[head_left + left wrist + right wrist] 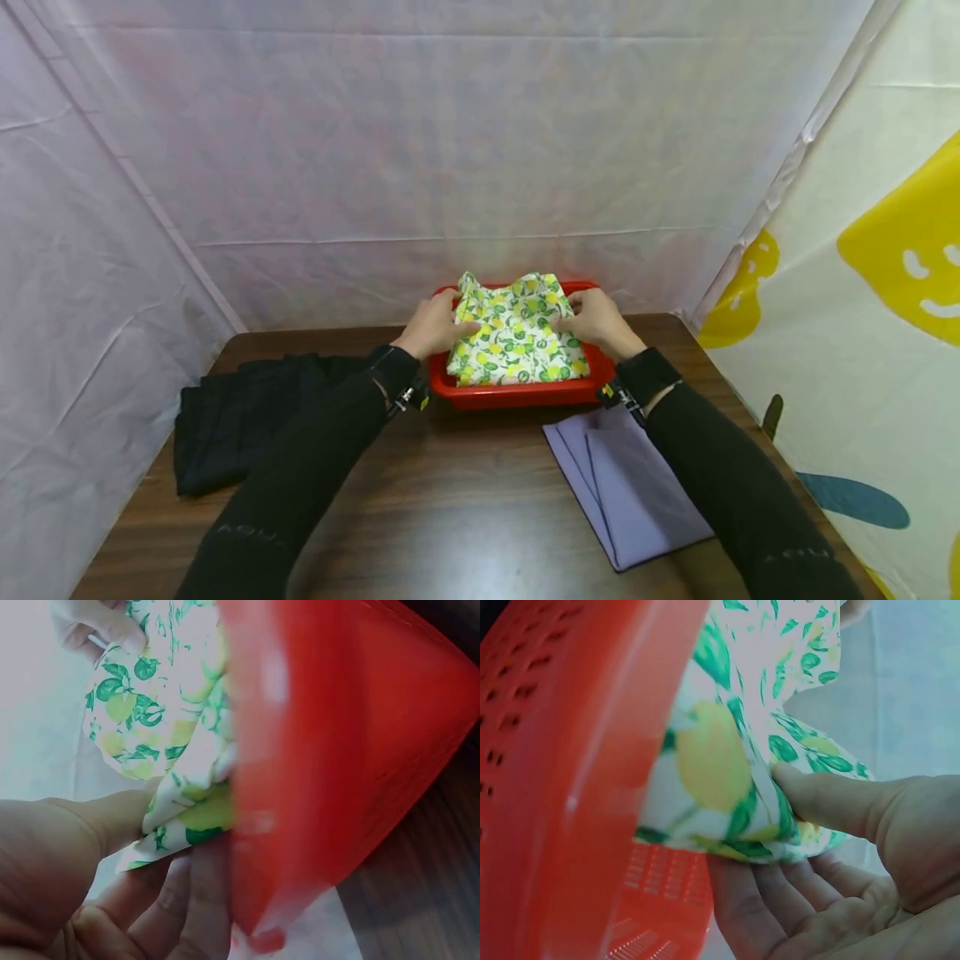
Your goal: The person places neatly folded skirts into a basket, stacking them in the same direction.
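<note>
A white cloth printed with lemons and green leaves [517, 333] lies folded in a red plastic basket [517, 396] at the far side of the table. My left hand [437, 323] grips the cloth's left edge; in the left wrist view the thumb is on top and the fingers [161, 907] are beneath. On the opposite side, my right hand [596, 321] pinches the cloth's right edge between thumb and fingers [780, 900]. The cloth's back part bunches up above the basket's far rim. Slotted basket walls show in the right wrist view.
Folded black cloth [247, 408] lies on the left of the brown wooden table [465, 508]. A folded purple cloth [630, 492] is at the right, partly under my right forearm. A white curtain [465, 150] hangs just behind the basket.
</note>
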Demonstrator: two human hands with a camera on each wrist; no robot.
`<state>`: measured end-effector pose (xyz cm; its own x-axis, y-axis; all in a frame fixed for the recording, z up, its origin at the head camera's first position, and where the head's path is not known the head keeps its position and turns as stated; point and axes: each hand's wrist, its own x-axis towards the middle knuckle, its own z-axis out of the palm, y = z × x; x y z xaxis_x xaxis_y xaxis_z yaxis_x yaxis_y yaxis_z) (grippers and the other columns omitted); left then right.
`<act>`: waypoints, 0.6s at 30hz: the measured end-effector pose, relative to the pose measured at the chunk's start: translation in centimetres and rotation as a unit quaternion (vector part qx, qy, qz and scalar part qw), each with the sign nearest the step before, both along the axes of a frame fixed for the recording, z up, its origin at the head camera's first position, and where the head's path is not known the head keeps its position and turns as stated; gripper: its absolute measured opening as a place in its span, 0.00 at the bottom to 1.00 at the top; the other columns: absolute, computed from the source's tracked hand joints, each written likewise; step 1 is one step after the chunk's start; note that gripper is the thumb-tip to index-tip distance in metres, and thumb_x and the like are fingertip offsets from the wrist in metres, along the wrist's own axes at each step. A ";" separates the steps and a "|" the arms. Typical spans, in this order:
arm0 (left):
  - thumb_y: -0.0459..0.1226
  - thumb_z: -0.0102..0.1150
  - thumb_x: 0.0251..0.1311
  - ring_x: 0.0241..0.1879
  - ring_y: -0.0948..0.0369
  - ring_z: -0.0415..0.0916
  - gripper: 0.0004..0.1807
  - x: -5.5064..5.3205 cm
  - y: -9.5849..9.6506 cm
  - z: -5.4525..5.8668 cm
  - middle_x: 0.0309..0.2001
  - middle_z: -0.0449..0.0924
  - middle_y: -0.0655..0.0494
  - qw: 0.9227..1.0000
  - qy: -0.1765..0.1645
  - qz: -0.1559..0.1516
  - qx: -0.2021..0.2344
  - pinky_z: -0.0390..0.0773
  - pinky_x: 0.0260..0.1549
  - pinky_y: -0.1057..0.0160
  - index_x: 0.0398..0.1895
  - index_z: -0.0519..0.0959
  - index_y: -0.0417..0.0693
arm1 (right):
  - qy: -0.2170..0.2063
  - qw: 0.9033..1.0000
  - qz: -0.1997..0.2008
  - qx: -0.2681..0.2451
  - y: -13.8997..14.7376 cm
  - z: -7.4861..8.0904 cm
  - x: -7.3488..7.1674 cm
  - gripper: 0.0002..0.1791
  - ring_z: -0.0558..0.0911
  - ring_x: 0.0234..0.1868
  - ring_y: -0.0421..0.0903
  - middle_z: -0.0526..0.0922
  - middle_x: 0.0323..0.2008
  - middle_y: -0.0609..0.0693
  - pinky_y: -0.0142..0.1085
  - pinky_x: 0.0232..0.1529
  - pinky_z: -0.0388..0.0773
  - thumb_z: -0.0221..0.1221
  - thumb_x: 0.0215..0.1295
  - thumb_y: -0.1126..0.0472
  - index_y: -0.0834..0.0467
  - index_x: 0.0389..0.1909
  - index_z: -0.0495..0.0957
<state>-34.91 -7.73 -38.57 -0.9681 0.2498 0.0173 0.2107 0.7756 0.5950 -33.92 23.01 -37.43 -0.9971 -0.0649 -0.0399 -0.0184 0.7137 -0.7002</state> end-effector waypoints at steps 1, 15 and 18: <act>0.51 0.74 0.81 0.76 0.39 0.81 0.46 -0.1 0.3 -0.1 0.76 0.83 0.36 1.000 -0.001 0.002 -0.018 0.82 0.78 0.43 0.90 0.66 0.38 | -0.008 1.000 -0.001 0.013 0.0 -0.1 -0.2 0.27 0.83 0.50 0.55 0.85 0.58 0.65 0.39 0.48 0.81 0.73 0.83 0.56 0.69 0.71 0.83; 0.51 0.77 0.78 0.54 0.45 0.93 0.33 0.3 2.8 -0.8 0.57 0.92 0.42 0.989 0.030 0.019 -0.144 0.94 0.55 0.41 0.74 0.79 0.40 | -0.022 0.994 0.010 0.111 0.5 -0.7 -1.2 0.26 0.89 0.40 0.52 0.91 0.54 0.68 0.38 0.41 0.88 0.76 0.79 0.58 0.73 0.66 0.86; 0.48 0.76 0.79 0.56 0.45 0.93 0.30 0.6 2.5 -0.6 0.59 0.93 0.42 0.991 0.035 0.006 -0.131 0.94 0.58 0.42 0.73 0.82 0.40 | -0.038 0.991 0.020 0.128 0.8 -0.6 -1.1 0.24 0.91 0.36 0.51 0.90 0.50 0.66 0.39 0.39 0.89 0.75 0.80 0.59 0.73 0.65 0.86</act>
